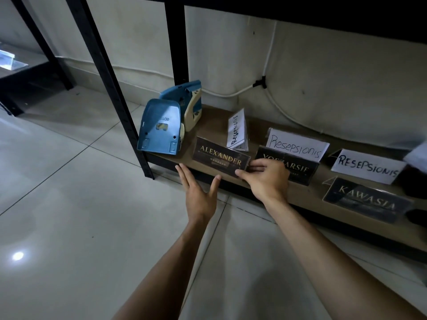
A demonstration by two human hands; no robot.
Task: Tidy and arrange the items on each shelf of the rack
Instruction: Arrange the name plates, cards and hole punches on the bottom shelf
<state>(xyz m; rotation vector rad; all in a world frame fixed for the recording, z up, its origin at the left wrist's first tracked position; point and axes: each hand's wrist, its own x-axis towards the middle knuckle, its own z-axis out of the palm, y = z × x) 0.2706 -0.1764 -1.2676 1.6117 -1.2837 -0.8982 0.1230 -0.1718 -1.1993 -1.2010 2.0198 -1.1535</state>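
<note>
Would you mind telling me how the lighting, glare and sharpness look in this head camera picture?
Head view: dim overall, the upper shelf underside nearly black; a bright glare spot on the floor tile; the ALEXANDER nameplate reads sharply, while the white object at the right edge is blurred; wide-angle bending tilts the rack post.

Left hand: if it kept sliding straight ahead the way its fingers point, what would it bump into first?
Probably the ALEXANDER nameplate at the shelf's front edge; the left hand points up toward it, though depth is hard to judge.

On the brown shelf (212, 125) with its black frame (108, 72), two blue-and-cream devices (161, 128) occupy the left end, dark gold-lettered nameplates (220, 157) line the front edge, and white handwritten cards (297, 144) carry black and blue lettering.
</note>
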